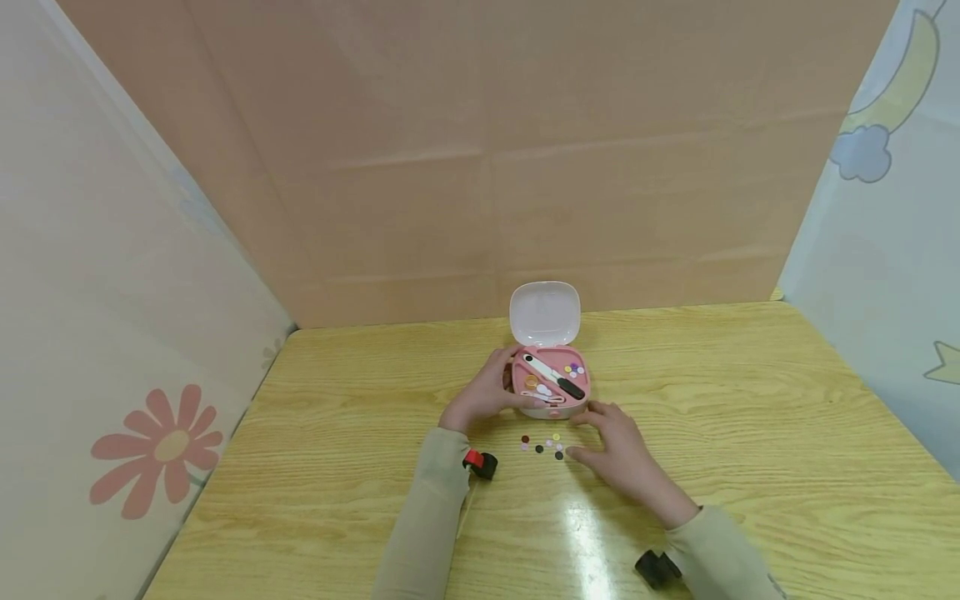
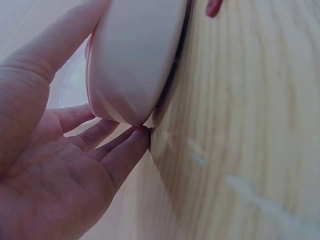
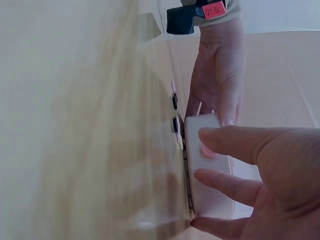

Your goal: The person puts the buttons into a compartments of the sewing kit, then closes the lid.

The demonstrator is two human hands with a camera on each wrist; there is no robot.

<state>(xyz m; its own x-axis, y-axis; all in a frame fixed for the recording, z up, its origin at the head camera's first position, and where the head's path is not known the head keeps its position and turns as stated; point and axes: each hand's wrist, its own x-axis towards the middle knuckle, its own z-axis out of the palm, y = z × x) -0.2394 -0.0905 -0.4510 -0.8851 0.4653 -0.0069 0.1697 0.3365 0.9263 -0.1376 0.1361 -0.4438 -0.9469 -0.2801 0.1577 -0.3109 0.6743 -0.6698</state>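
A small pink and white sewing box (image 1: 551,412) stands on the table with its white lid (image 1: 545,314) raised at the back. Its pink tray holds a slim white-and-black tool (image 1: 555,377), several buttons and a pale pin-like piece (image 1: 542,397). My left hand (image 1: 489,390) holds the box at its left side, thumb along the front and fingers round the far side. At the front right corner is my right hand (image 1: 618,450), thumb and fingers spread, with nothing in its grasp. Whether its fingertips touch the box cannot be told. Several loose buttons (image 1: 539,449) lie between the hands.
The wooden table (image 1: 337,467) reaches back to a tan cloth wall (image 1: 420,208). Patterned cloths hang at the left and right. Black wrist cameras (image 1: 656,569) are strapped near both sleeves.
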